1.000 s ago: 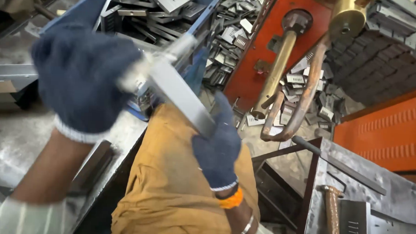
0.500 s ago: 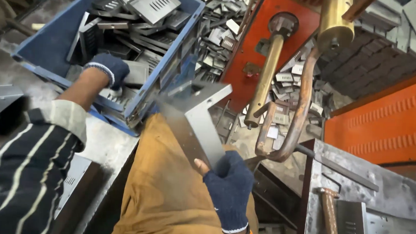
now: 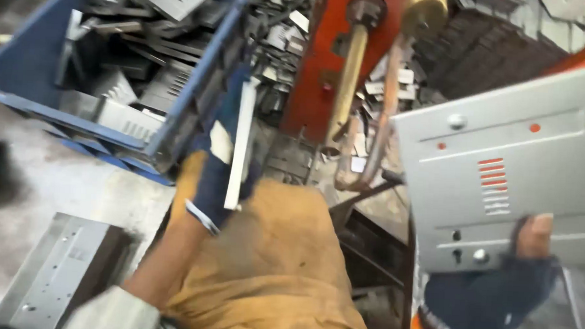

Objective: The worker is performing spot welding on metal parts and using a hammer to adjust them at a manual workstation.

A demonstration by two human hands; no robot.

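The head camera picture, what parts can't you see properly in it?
Head view:
- Grey metal panel: its right side is cut off by the picture edge.
- Right hand: mostly hidden behind the panel; only the thumb shows on it.
- Narrow metal piece in the left hand: blurred, edge-on, shape unclear.
- Blue crate: parts inside are piled, lower ones hidden.

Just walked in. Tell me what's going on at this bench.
A person in dark blue work gloves sits with a metal part in each hand. The left hand grips a narrow grey metal piece edge-on, beside a blue crate full of similar sheet-metal parts. The right hand holds up a large grey panel with slots and holes. An orange machine with brass-coloured arms stands just ahead, loose metal pieces scattered around it.
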